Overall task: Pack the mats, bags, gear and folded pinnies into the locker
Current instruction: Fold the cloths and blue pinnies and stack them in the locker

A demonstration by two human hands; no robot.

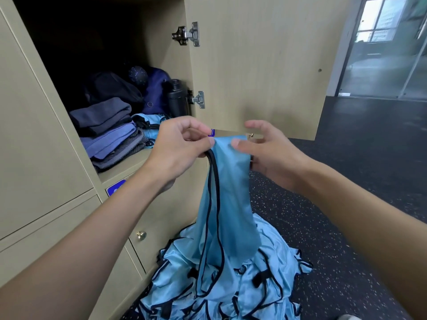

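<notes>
pinny (227, 181) pinched at top by left hand (178, 144) and right hand (265, 153), hanging over pinny pile (231, 285).

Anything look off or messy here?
Yes. The heap of blue pinnies lies crumpled and unfolded on the floor below the open locker, black trims tangled. One pinnie hangs limp, pinched by the left hand and right hand. The folded stack in it looks tidy.

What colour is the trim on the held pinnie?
Black trim on the light blue pinnie; head view.
</notes>
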